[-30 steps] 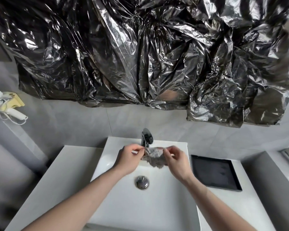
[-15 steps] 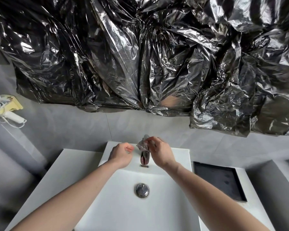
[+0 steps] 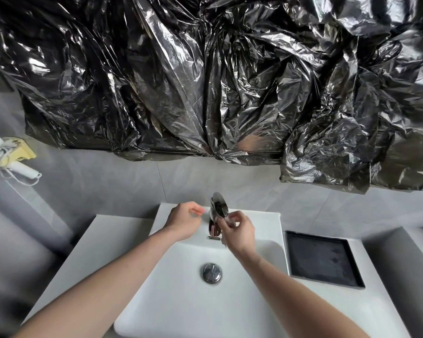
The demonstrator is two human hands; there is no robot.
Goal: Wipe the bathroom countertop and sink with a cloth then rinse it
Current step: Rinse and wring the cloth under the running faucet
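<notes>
Holding cloth (image 3: 230, 218) in R hand (image 3: 239, 234) beside faucet (image 3: 218, 211).

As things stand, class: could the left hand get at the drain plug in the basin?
Probably yes. The left hand hovers over the basin's back rim, and nothing lies between it and the drain plug.

Sink (image 3: 230, 301): glossy white ceramic, smooth; faucet (image 3: 219, 208) and drain plug (image 3: 211, 272): polished chrome metal; tray (image 3: 322, 258): matt black; wall sheeting (image 3: 205, 81): crinkled glossy black plastic
</notes>
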